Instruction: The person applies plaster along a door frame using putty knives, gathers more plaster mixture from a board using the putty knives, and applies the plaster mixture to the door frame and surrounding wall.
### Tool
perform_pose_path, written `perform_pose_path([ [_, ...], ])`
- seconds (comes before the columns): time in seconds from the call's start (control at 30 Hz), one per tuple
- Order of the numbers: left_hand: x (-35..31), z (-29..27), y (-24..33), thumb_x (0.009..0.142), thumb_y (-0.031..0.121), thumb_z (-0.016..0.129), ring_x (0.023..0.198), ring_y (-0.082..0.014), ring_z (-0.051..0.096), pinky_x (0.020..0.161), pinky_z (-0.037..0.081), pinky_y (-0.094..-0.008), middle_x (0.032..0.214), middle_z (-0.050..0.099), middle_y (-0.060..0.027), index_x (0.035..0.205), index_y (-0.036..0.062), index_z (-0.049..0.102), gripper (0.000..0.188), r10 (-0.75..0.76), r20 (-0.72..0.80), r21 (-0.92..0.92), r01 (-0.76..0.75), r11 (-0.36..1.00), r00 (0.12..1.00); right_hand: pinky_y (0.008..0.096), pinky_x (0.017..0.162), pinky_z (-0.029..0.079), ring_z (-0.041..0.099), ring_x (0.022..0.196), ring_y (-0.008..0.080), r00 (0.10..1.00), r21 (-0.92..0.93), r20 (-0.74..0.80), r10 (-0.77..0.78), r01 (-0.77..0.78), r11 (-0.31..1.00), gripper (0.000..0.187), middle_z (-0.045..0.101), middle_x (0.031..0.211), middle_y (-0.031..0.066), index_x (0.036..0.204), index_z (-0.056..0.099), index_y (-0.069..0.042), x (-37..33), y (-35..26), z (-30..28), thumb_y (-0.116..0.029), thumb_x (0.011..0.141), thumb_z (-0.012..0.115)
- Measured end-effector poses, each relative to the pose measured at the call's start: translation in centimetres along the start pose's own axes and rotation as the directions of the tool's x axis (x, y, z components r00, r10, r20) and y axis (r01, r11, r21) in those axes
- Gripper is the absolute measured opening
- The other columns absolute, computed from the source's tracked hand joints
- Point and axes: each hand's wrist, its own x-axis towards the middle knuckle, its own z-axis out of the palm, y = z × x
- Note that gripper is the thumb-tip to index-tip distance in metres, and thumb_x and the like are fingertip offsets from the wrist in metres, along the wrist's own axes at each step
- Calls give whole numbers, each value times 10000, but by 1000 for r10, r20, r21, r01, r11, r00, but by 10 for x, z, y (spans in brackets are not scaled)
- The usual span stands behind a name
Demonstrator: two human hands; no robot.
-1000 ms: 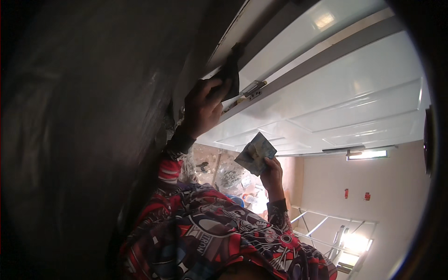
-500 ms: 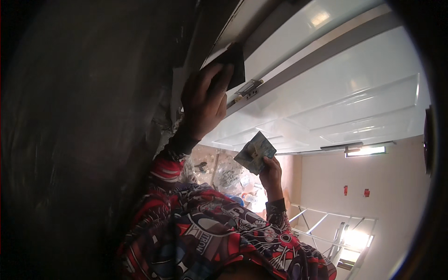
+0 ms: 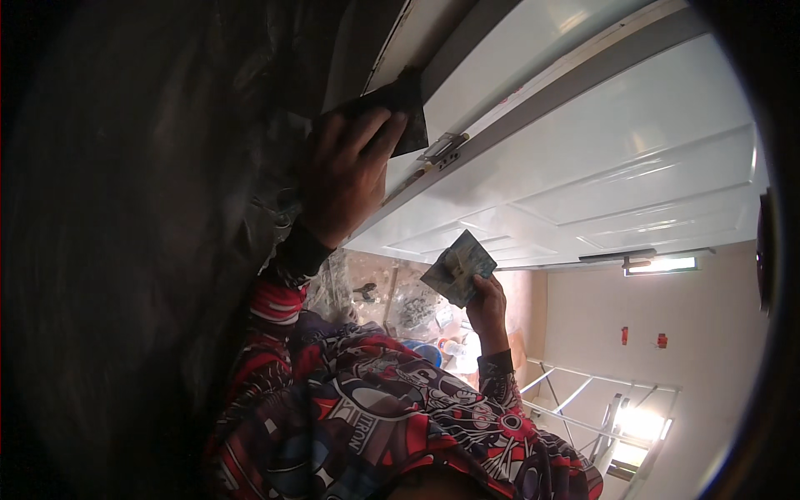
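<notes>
My left hand is raised to the door frame, its fingers closed on a dark flat spreader blade. The blade lies at the edge of the frame, beside the dark wall. Lower and to the right, my right hand grips a square, flat plate by one corner. On the plate's smeared face sits a pale dab of what looks like filler. A metal hinge shows just right of the left hand, between the frame and a white panelled door.
Dark sheeting or wall fills the left side. Clear plastic and debris lie on the floor below, near a blue bucket. A white metal scaffold or ladder stands at lower right, before a pale wall.
My left hand and the dark blade have shifted slightly left along the frame's edge. My right hand still holds the plate, nearly in the same place.
</notes>
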Motion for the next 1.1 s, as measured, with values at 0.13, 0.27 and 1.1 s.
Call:
perform_pose_path([
  [0.13, -12, 6, 0, 757, -36, 641, 999, -318, 546, 869, 470, -415, 1225, 595, -96, 1263, 69, 633, 517, -30, 69, -36, 33, 999, 997, 459, 926, 547, 617, 1115, 338, 995, -279, 31, -92, 97, 955, 448, 581, 1252, 230, 1305, 460, 101, 4, 6, -10, -93, 905, 515],
  [0.27, -27, 18, -4, 730, -23, 641, 966, -290, 567, 812, 489, -388, 1173, 606, -66, 1205, 66, 648, 484, -52, -7, -43, 52, 998, 999, 453, 946, 537, 615, 1122, 333, 997, -200, 32, -65, 70, 977, 440, 582, 1249, 228, 1301, 465, 100, 5, 7, -6, -96, 910, 507],
  [1.1, -110, 49, -31, 689, -33, 619, 1009, -307, 562, 866, 473, -426, 1172, 601, -83, 1179, 58, 648, 500, -128, 104, -60, 135, 989, 986, 363, 867, 560, 646, 1055, 259, 998, 95, 10, 64, -64, 993, 349, 627, 1180, 159, 1223, 542, 54, 8, -6, 28, -119, 922, 503],
])
